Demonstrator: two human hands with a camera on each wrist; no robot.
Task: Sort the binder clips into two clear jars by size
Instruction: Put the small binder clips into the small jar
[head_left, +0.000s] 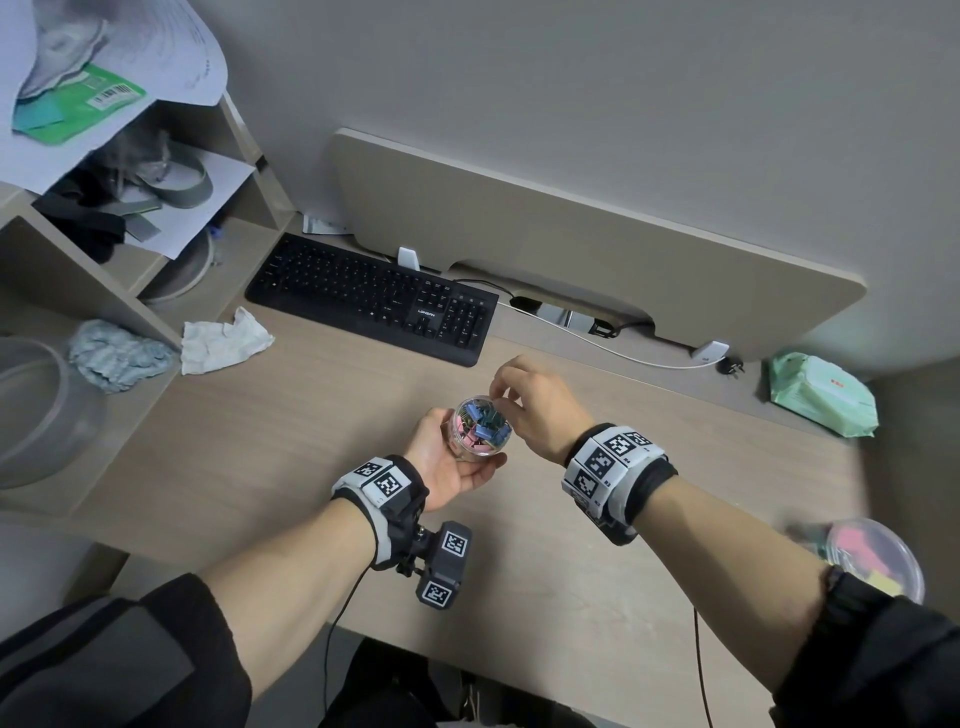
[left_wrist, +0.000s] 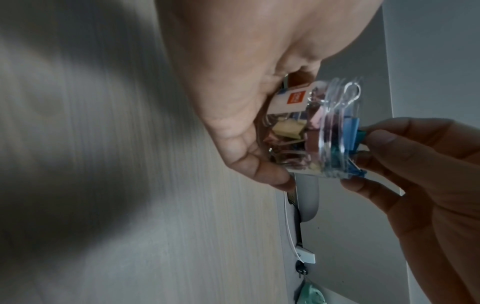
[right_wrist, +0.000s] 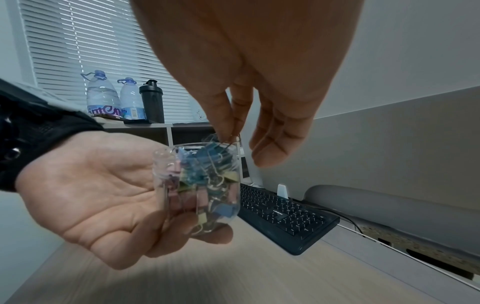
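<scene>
Second clear container (head_left: 878, 556), desk's right edge: blurred, partly hidden behind right forearm; contents only pink and yellow patches. Held jar (right_wrist: 200, 189): motion-blurred, individual clip sizes indistinguishable. Label text (left_wrist: 374, 97) illegible.

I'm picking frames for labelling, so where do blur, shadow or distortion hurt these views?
Head view: sharp at the clear jar, but wide-angle bending curves the desk divider, and the second container at lower right is smeared. Left wrist view: dim, the desk streaked with blur and shadow, the right hand dark. Right wrist view: the right hand looms, and the binder clips are soft.
</scene>
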